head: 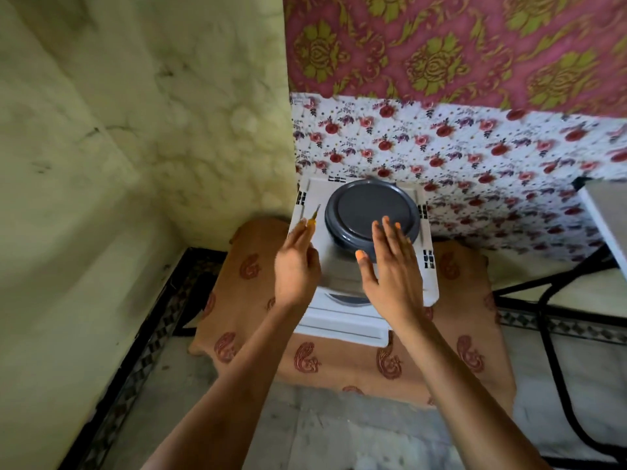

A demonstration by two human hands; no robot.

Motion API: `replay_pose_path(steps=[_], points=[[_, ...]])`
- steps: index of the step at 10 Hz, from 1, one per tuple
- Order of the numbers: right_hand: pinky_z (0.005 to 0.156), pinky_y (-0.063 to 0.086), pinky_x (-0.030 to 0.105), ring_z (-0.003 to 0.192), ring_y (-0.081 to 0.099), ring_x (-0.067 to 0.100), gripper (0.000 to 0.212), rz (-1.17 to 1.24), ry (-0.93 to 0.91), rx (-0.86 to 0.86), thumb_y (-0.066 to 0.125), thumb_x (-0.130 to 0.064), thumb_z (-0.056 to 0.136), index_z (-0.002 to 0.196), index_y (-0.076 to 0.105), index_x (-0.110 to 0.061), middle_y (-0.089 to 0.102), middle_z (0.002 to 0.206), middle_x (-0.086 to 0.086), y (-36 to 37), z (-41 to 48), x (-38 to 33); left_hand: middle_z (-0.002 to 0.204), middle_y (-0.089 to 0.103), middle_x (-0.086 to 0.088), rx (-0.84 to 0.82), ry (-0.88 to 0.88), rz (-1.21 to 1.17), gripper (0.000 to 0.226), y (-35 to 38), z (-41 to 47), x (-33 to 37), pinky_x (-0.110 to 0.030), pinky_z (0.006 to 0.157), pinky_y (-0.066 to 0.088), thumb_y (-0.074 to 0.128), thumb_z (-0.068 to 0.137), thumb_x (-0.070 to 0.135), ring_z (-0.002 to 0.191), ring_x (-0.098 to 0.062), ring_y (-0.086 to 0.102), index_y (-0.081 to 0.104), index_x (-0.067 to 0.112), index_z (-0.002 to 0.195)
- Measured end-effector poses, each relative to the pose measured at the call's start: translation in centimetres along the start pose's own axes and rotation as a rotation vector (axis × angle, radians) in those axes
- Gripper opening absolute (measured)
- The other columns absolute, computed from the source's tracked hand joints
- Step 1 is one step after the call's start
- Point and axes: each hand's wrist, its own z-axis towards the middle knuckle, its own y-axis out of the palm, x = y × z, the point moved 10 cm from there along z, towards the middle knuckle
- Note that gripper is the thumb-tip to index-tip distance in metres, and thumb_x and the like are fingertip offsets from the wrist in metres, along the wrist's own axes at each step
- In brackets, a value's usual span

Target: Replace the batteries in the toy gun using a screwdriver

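Brown patterned cloth (339, 364) spread under a white plastic stool (428, 266), dark round plate (363, 208) set on its top, right hand (390, 269) held flat, fingers straight, over the plate's near edge, left hand (295, 266) curled round a yellow-handled screwdriver (314, 217), raised above the stool's left edge.

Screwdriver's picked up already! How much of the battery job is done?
Barely started. Done: the left hand holds the screwdriver. In hand: the open right hand is over the dark lid on the white stool. Left: everything else; no toy gun or batteries show.
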Motion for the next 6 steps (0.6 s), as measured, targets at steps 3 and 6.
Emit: replay_pose_path(steps=[3, 6], points=[[0.112, 0.014, 0.03, 0.133, 0.04, 0.031, 0.061, -0.108, -0.012, -0.036, 0.029, -0.043, 0.091, 0.135, 0.043, -0.004, 0.043, 0.143, 0.015, 1.1, 0.3, 0.7, 0.149, 0.038, -0.007, -0.275, 0.01, 0.29, 0.058, 4.8, -0.5, -1.4, -0.029, 0.085, 0.045, 0.045, 0.083, 0.0, 0.12, -0.027, 0.053, 0.042, 0.006, 0.14], [0.115, 0.003, 0.03, 0.144, 0.015, 0.025, 0.091, -0.034, -0.01, -0.125, -0.012, -0.064, 0.082, 0.145, 0.025, -0.01, 0.021, 0.154, 0.01, 0.9, -0.2, 0.2, 0.151, 0.035, -0.008, -0.339, -0.034, 0.314, 0.054, 2.9, -0.2, -1.8, -0.035, 0.076, 0.05, 0.048, 0.084, 0.003, 0.113, -0.031, 0.058, 0.046, 0.015, 0.137]])
